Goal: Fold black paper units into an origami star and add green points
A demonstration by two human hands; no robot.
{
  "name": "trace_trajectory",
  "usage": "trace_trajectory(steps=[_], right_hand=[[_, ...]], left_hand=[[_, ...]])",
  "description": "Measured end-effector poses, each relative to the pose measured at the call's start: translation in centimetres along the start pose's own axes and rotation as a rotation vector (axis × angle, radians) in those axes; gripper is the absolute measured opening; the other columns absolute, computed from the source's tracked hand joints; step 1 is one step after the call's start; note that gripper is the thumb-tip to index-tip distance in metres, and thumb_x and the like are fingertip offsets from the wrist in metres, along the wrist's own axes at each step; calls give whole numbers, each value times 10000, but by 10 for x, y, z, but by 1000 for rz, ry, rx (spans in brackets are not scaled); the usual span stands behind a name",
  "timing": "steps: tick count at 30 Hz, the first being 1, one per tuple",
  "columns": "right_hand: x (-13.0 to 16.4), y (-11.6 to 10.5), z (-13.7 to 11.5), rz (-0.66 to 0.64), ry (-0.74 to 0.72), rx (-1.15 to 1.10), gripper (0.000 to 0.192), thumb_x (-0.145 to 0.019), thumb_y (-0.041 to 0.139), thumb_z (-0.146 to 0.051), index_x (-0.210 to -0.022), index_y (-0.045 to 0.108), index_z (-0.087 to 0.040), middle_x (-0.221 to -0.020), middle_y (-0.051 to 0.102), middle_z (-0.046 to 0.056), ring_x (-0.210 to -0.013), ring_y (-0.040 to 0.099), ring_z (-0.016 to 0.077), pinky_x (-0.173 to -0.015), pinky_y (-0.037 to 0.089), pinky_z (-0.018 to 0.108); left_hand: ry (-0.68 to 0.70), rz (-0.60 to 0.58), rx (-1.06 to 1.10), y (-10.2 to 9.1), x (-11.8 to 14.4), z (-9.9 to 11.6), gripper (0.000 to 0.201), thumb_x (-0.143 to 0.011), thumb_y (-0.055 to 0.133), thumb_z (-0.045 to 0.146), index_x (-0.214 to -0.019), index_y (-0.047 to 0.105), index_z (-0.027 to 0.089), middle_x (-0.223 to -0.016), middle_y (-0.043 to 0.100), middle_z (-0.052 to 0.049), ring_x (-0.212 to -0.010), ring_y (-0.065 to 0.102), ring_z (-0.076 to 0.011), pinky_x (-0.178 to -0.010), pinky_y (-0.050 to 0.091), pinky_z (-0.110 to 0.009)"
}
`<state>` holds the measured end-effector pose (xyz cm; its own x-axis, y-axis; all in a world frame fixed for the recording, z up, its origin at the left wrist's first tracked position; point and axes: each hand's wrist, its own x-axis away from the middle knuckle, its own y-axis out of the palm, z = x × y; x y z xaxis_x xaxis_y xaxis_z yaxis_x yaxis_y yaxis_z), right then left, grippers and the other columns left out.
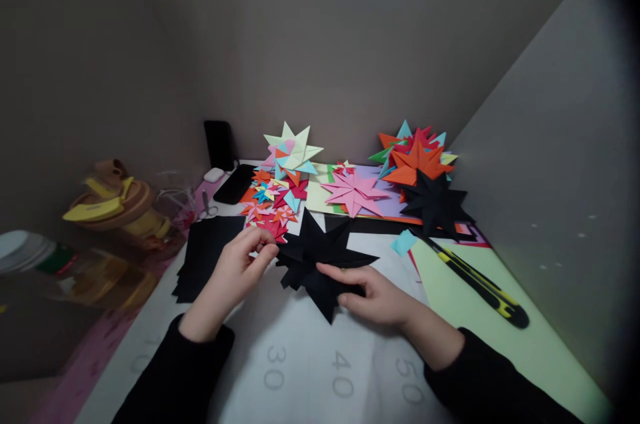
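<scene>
One black paper star (320, 257) on the bench (300, 351), held by two hands: left hand (235, 274) fingers pinching one point, right hand (373, 294) fingers pressing its lower edge; a second black star (436, 205) lies beyond.

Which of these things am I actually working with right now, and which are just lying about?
In hand: black paper star, held by left hand and right hand; black paper sheets.

Lying about: finished stars, utility knife, scissors, phone.

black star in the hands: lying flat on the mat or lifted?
Mostly flat. The black paper star lies on the white mat; left hand pinches its left point, right hand presses its lower edge. Slight lift there: cannot tell.
</scene>
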<state>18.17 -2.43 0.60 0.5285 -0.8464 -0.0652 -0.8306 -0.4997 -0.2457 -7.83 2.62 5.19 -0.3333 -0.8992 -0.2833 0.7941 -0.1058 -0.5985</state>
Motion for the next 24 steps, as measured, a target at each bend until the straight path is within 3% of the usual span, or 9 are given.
trace_trajectory(steps=[5, 12, 18, 24], right_hand=[[0, -1, -2, -6, -19, 43, 613, -758, 534, -91, -1349, 487, -249, -1346, 549, 62, -1216, 551, 251, -1040, 401, 470], [-1, -1, -3, 3, -20, 29, 604, -757, 539, -93, -1342, 495, -238, -1330, 565, 60, -1198, 566, 255, -1026, 414, 464], [-1, -1, -2, -9, -10, 1, 590, -767, 559, -109, -1341, 496, -227, -1340, 556, 61, -1213, 552, 258, -1038, 396, 457], [-1, -2, -2, -22, -3, -14, 601, -760, 555, -101, -1341, 495, -246, -1340, 556, 48, -1211, 554, 250, -1041, 395, 449]], left_hand=[[-116, -42, 157, 4, 0, 0, 146, -842, 576, 309, -784, 600, 177, -740, 578, -7, -629, 561, -123, -519, 491, -218], [-30, -39, 98, 1, -2, -4, 88, -785, 648, 250, -841, 658, 183, -895, 655, -59, -820, 621, -174, -649, 521, -264], [52, -31, 33, 1, -2, -6, 65, -788, 650, 202, -757, 596, 183, -793, 609, -20, -734, 580, -144, -632, 470, -244], [-5, -105, 255, 0, 1, -5, 135, -746, 689, 193, -817, 575, 188, -868, 577, -20, -755, 571, -139, -618, 519, -244]])
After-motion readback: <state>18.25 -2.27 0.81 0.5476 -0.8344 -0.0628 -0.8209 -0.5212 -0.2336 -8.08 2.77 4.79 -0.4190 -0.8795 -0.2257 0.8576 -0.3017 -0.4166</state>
